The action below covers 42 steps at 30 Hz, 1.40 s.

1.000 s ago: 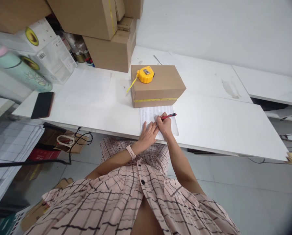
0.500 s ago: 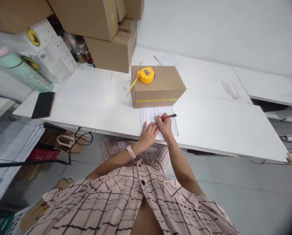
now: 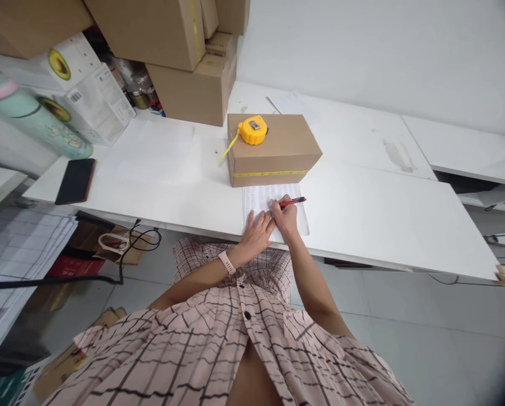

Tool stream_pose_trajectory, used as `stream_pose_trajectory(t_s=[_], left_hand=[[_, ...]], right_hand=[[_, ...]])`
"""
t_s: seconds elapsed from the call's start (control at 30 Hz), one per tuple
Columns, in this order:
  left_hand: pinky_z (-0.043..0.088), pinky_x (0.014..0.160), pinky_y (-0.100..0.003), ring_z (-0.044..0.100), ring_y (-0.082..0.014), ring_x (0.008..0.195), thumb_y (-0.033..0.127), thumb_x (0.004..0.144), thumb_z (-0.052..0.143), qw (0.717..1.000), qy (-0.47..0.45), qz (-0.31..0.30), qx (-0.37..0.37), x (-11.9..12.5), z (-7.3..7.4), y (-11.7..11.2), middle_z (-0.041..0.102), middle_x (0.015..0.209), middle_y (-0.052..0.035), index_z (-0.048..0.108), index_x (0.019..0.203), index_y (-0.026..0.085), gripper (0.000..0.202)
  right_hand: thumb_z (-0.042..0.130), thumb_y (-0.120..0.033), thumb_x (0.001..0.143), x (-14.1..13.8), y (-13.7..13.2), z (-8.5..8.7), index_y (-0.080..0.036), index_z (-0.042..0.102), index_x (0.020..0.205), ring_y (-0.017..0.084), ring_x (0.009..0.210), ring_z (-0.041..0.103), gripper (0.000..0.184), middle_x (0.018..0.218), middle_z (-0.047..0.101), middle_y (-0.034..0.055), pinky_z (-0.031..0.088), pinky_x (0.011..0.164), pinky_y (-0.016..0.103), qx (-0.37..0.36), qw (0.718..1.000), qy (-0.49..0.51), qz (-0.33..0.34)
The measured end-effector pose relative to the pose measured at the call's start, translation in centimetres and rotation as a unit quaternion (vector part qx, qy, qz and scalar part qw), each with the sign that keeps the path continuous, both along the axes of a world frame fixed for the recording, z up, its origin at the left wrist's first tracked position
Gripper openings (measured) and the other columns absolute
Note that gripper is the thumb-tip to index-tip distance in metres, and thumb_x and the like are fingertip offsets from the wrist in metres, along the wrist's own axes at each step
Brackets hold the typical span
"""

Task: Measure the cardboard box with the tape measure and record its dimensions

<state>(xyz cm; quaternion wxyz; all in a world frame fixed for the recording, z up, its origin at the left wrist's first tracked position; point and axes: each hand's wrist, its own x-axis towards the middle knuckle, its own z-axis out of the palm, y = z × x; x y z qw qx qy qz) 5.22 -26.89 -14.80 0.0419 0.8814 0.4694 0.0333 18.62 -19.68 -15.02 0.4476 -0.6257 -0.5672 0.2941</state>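
Observation:
My right hand grips a red and black pen over a printed sheet of paper at the desk's front edge; the pen's tip is hidden by my fingers. Flat on the same sheet lies my left hand, fingers stretched out and touching the right hand. Just beyond the paper, a closed cardboard box with yellow tape along its front rests on the sheet's far edge or right against it. On top of the box sits a yellow tape measure, a short end of its tape hanging out at the left.
On the white desk, a phone lies at the left end near a mint green bottle and white avocado-print boxes. Large cardboard boxes are stacked at the back. A black cable hangs below the front edge.

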Motion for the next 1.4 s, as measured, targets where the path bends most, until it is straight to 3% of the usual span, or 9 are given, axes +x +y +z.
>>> stream_pose_trajectory(t_s=[0.47, 0.67, 0.8, 0.97, 1.07, 1.13, 1.2, 1.3, 1.4], left_hand=[[0.013, 0.127, -0.065, 0.03, -0.0388, 0.154, 0.038, 0.094, 0.064, 1.0, 0.002, 0.002, -0.002, 0.0, -0.1, 0.0, 0.035, 0.165, -0.0236, 0.036, 0.159, 0.007, 0.077], [0.017, 0.126, -0.065, 0.03, -0.0384, 0.154, 0.037, 0.096, 0.062, 1.0, 0.006, -0.002, 0.004, -0.4, 0.3, -0.1, 0.033, 0.166, -0.0229, 0.039, 0.158, 0.008, 0.072], [0.017, 0.124, -0.068, 0.031, -0.0375, 0.154, 0.038, 0.098, 0.06, 1.0, 0.01, -0.013, -0.001, -1.7, 0.2, -1.2, 0.031, 0.167, -0.0206, 0.038, 0.158, 0.012, 0.069], [0.019, 0.125, -0.067, 0.031, -0.0372, 0.154, 0.049, 0.096, 0.062, 0.999, -0.036, -0.023, -0.026, -3.2, 0.5, -2.7, 0.036, 0.165, -0.0197, 0.044, 0.153, 0.013, 0.07], [0.036, 0.122, -0.054, 0.048, -0.0307, 0.143, 0.046, 0.098, 0.06, 0.987, -0.163, -0.007, 0.005, -4.1, 2.6, -1.0, 0.055, 0.151, -0.017, 0.056, 0.139, 0.017, 0.05], [0.043, 0.116, -0.05, 0.057, -0.028, 0.132, 0.039, 0.1, 0.058, 0.959, -0.272, 0.019, 0.08, -4.9, 5.2, 1.7, 0.064, 0.138, -0.0141, 0.06, 0.128, 0.02, 0.034], [0.041, 0.116, -0.051, 0.058, -0.0287, 0.129, 0.033, 0.099, 0.058, 0.918, -0.356, 0.058, 0.163, -5.8, 8.4, 5.3, 0.066, 0.132, -0.0124, 0.059, 0.123, 0.022, 0.026], [0.038, 0.117, -0.05, 0.052, -0.0303, 0.133, 0.025, 0.091, 0.067, 0.885, -0.405, 0.123, 0.193, -6.7, 12.6, 11.2, 0.063, 0.135, -0.0125, 0.056, 0.126, 0.023, 0.037], [0.035, 0.118, -0.05, 0.047, -0.0345, 0.137, 0.021, 0.078, 0.078, 0.888, -0.41, 0.17, 0.119, -7.0, 14.6, 15.8, 0.057, 0.142, -0.0171, 0.052, 0.133, 0.02, 0.061]], right_hand=[[0.056, -0.034, 0.086, 0.0, 0.1, -0.4, -0.026, 0.043, 0.073, 0.015, 0.056, 0.046, 0.02, 0.056, 0.046, -0.0065, 0.036, 0.062, 0.03, 0.011, 1.0, 0.002, 0.001], [0.051, -0.042, 0.095, 0.6, -0.6, 0.1, -0.026, 0.043, 0.08, 0.016, 0.069, 0.049, 0.024, 0.071, 0.051, -0.0033, 0.041, 0.07, 0.029, 0.082, 0.995, 0.006, -0.054], [0.043, -0.039, 0.101, 3.1, -1.7, -0.1, -0.023, 0.055, 0.101, 0.022, 0.094, 0.056, 0.02, 0.1, 0.062, 0.0078, 0.043, 0.085, 0.036, 0.108, 0.986, -0.121, -0.034], [0.047, -0.016, 0.091, 5.6, -2.5, -1.0, -0.019, 0.064, 0.117, 0.03, 0.102, 0.051, 0.031, 0.112, 0.06, 0.0161, 0.037, 0.083, 0.04, 0.051, 0.929, -0.364, -0.038], [0.043, -0.012, 0.093, 5.5, -2.4, -1.2, -0.019, 0.067, 0.12, 0.03, 0.101, 0.05, 0.037, 0.111, 0.062, 0.0155, 0.034, 0.082, 0.04, 0.028, 0.913, -0.402, -0.058], [0.04, -0.009, 0.094, 5.2, -2.3, -1.1, -0.02, 0.067, 0.123, 0.029, 0.101, 0.05, 0.041, 0.111, 0.063, 0.0144, 0.034, 0.082, 0.039, 0.019, 0.91, -0.41, -0.067], [0.039, -0.006, 0.093, 4.9, -2.2, -1.0, -0.02, 0.066, 0.127, 0.029, 0.102, 0.05, 0.046, 0.112, 0.064, 0.0139, 0.034, 0.083, 0.038, 0.012, 0.907, -0.415, -0.071], [0.041, -0.006, 0.091, 4.8, -2.1, -1.1, -0.019, 0.065, 0.129, 0.029, 0.104, 0.051, 0.046, 0.113, 0.064, 0.0144, 0.035, 0.085, 0.039, 0.008, 0.906, -0.417, -0.076], [0.042, -0.007, 0.09, 4.9, -2.1, -1.3, -0.018, 0.066, 0.125, 0.029, 0.104, 0.052, 0.045, 0.11, 0.064, 0.0145, 0.037, 0.086, 0.039, 0.011, 0.909, -0.41, -0.077]])
